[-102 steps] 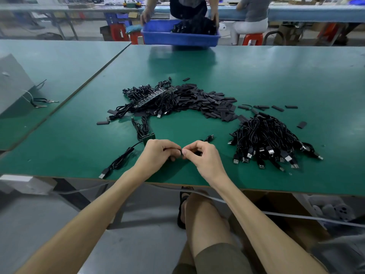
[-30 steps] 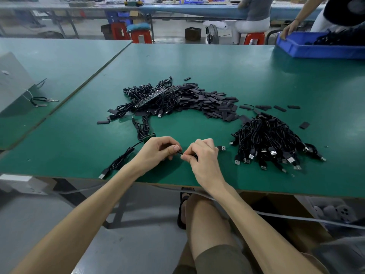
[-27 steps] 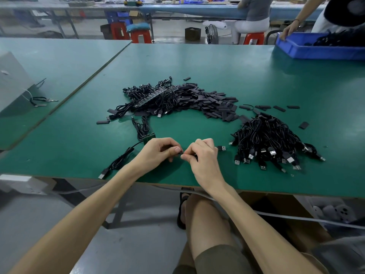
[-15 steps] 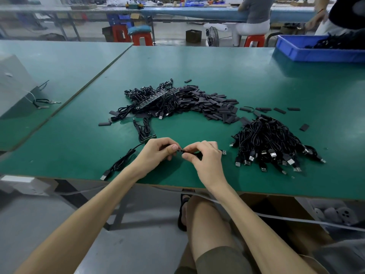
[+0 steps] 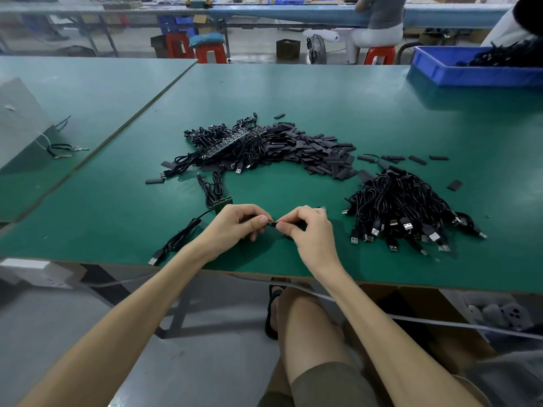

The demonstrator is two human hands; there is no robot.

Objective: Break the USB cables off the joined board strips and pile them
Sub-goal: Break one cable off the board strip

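Just above the near edge of the green table [image 5: 352, 95], the left hand [image 5: 235, 227] and the right hand [image 5: 308, 233] meet thumb to thumb. Each pinches one end of a small dark piece [image 5: 272, 224] between thumb and forefinger, and the other fingers are curled in. The piece is too small to tell more about it.

A short green board strip [image 5: 223, 203] lies just behind the left hand, partly hidden by it, with a few black cables running from its far edge. A loose cable [image 5: 179, 239] trails from under the left hand towards the table's near edge and ends in a USB plug.

A pile of separate USB cables [image 5: 402, 210] sits to the right of the right hand, plugs fanned towards the person. Farther back in the middle lies a heap of cables on long strips [image 5: 226, 145]. A spread of flat black pieces [image 5: 317, 154] touches its right side, with a few strays beyond.

At the far right corner stands a blue bin [image 5: 458, 72] holding more black cables. Red stools [image 5: 210, 52] stand on the floor behind the table.
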